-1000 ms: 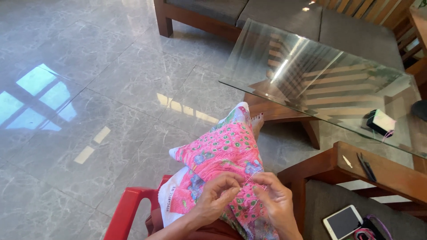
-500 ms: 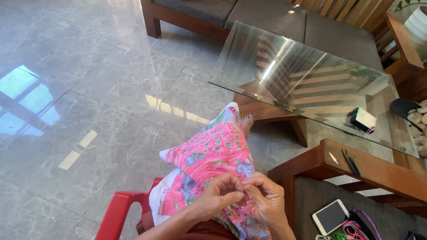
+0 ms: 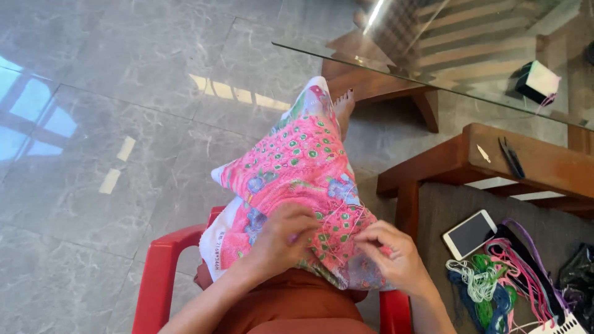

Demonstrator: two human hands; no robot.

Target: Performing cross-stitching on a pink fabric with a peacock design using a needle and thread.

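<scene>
Two bare hands work at a pink embroidered cloth [image 3: 297,179] in the head view, the one view there is. The cloth drapes over the person's raised knee and lap, its pattern of green and white dots and blue patches facing up, its white border hanging toward the seat of a red plastic chair [image 3: 158,272].

The left hand [image 3: 281,238] lies on the near part of the cloth with its fingers curled down and closed on a fold of the fabric. The right hand [image 3: 396,256] rests at the cloth's near right edge, its fingertips pinched together on the fabric; fine pale threads [image 3: 349,226] run across the cloth between the two hands, and whether the fingers hold a needle cannot be told. One bare foot [image 3: 343,105] shows past the far end of the cloth, on the grey marble floor [image 3: 124,93].

Right of the lap stands a wooden armrest [image 3: 495,161], with a small dark tool [image 3: 511,158] lying on its top. Beside it, on a grey cushion [image 3: 433,216], lie a white phone [image 3: 469,233] with a dark screen and, just beside it, a heap of skeins in green, blue, pink and purple [image 3: 504,281]. A glass-topped table [image 3: 433,55] fills the far right corner, with a small black and white box [image 3: 538,81] near its right edge.
</scene>
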